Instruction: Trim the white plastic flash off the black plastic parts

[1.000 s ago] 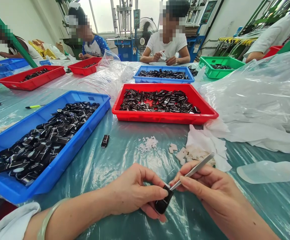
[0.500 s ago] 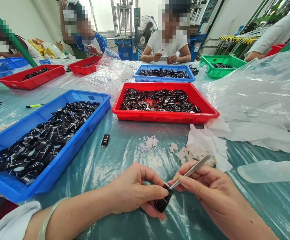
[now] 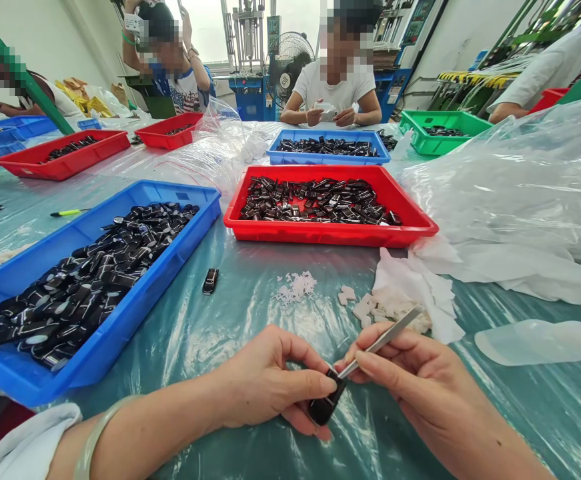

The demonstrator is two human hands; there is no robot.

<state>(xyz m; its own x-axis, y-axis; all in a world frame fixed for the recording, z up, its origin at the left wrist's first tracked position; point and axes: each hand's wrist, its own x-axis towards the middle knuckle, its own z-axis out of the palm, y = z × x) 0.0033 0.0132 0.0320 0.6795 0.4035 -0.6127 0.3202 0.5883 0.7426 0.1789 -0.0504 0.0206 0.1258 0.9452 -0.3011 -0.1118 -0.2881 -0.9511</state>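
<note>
Between thumb and fingers, my left hand [image 3: 283,383] grips a small glossy black part [image 3: 324,404], tilted above the table. My right hand [image 3: 413,373] pinches metal tweezers [image 3: 387,339]; their tip meets the upper end of the part, where my fingers partly hide the contact. One similar black piece [image 3: 211,281] lies alone on the table beyond my left hand. A little pile of white scraps [image 3: 296,287] is in front of my hands. Nearer my right hand are pale flat pieces [image 3: 365,308] beside a crumpled white cloth [image 3: 415,283].
A blue tray [image 3: 183,250] heaped with black parts stands at left, a red tray [image 3: 330,233] of similar parts ahead. Clear plastic sheeting [image 3: 515,180] bulges at right, near a translucent bottle [image 3: 530,342]. Co-workers sit across the green plastic-covered table [image 3: 180,433].
My hands, the black part and the tweezers stay nearly in place. Across the table, the co-worker at left has raised an arm toward the head.
</note>
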